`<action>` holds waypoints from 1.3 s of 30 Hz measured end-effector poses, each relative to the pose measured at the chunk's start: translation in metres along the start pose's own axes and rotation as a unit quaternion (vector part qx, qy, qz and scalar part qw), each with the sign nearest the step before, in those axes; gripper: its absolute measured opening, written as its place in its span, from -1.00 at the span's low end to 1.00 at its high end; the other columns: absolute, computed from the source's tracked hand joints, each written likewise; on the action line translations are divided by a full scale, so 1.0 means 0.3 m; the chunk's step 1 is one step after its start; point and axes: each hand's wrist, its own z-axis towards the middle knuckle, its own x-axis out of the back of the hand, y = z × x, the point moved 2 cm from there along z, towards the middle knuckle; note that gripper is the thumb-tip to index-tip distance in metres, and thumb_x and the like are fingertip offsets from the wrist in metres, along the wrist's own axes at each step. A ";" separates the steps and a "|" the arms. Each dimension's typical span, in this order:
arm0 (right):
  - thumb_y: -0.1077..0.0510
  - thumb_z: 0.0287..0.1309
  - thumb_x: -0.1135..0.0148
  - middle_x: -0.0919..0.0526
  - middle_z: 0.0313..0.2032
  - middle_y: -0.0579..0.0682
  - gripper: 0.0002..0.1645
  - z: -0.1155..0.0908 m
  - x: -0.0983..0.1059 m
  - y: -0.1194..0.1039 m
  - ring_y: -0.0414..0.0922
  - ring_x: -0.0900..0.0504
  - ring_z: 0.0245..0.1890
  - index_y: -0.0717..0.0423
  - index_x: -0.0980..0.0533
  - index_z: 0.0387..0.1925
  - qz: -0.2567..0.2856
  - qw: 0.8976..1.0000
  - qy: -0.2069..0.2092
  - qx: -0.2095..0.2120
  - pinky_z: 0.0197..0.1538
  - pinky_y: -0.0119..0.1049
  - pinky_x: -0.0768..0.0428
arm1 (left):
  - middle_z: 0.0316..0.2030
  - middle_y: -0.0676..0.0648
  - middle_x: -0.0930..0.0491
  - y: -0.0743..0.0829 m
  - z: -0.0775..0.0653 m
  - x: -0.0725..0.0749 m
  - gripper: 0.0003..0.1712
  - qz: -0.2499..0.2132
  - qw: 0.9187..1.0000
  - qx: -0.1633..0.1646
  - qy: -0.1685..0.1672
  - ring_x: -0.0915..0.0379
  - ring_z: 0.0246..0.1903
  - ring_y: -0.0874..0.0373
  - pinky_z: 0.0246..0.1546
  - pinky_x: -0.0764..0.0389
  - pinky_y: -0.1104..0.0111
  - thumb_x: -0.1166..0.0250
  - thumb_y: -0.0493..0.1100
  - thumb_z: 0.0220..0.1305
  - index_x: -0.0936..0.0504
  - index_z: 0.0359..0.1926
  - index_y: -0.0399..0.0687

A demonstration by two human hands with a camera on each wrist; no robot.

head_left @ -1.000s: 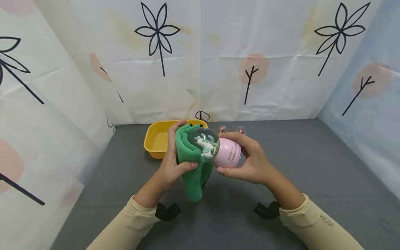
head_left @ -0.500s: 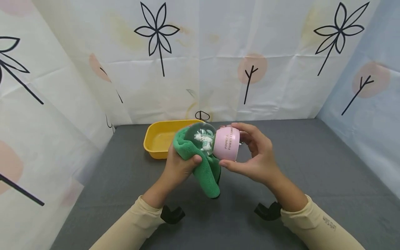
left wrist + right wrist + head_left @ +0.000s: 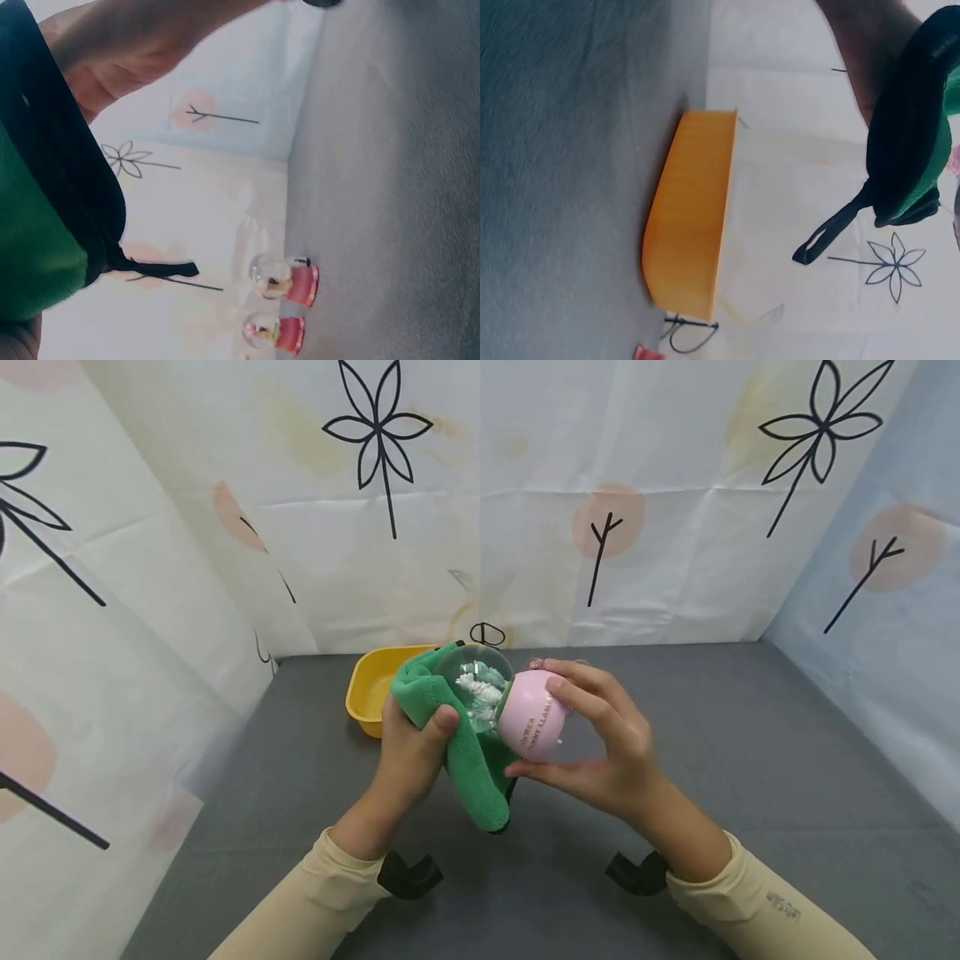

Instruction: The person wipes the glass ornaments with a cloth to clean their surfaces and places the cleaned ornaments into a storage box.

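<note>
My left hand [image 3: 412, 747] grips a green cloth [image 3: 474, 785] with black edging, thumb on top. The cloth wraps partly round the clear dome of a snow globe [image 3: 532, 718] that lies on its side in the air, a white figure inside. By its pink lettered base my right hand [image 3: 611, 739] holds the globe, thumb below and fingers above. In the left wrist view the cloth [image 3: 37, 232] hides the globe. A black loop hangs from the cloth [image 3: 915, 172] in the right wrist view.
A yellow basin [image 3: 367, 693] stands behind my left hand, partly hidden by it and the cloth. Two small snow globes with red bases, one [image 3: 300, 285] beside the other [image 3: 289, 334], stand on the grey table [image 3: 300, 827]. Patterned fabric walls [image 3: 525, 568] enclose the table.
The cloth and my left hand have shifted left around the dome. The globe has tilted, its base turning downward, and my right index finger has moved onto the base.
</note>
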 end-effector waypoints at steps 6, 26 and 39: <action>-0.17 0.14 -0.61 -0.66 0.00 0.45 -0.20 -0.001 0.008 -0.016 0.23 -0.76 0.02 0.44 -0.58 0.05 -0.067 0.997 -0.006 0.040 0.36 -0.24 -0.63 | 0.14 -0.06 -0.66 0.001 0.004 -0.009 0.26 -0.035 0.999 0.017 -0.036 -0.62 0.04 0.09 0.10 -0.71 0.34 -0.50 0.57 0.01 -0.41 0.45 -0.24; 0.47 -0.06 -0.58 -0.75 -0.04 -0.12 -0.37 -0.038 0.071 0.062 -0.11 -0.81 -0.44 0.27 -0.61 0.13 0.150 0.909 -0.096 -0.376 -0.46 -0.25 -0.76 | 0.20 -0.14 -0.61 -0.030 -0.011 -0.007 0.25 0.020 0.994 0.066 -0.082 -0.60 0.09 -0.06 0.10 -0.74 0.20 -0.71 0.30 -0.06 -0.33 0.50 -0.15; 0.15 0.42 -0.21 -0.69 -0.13 0.07 -0.61 -0.054 0.062 0.093 -0.04 -0.79 -0.40 0.34 -0.61 0.12 0.274 0.789 -0.101 -0.541 -0.53 -0.11 -0.76 | 0.16 -0.13 -0.63 -0.022 -0.011 -0.012 0.21 0.021 0.994 0.050 -0.090 -0.60 0.11 -0.08 0.09 -0.75 0.16 -0.72 0.30 -0.08 -0.36 0.48 -0.09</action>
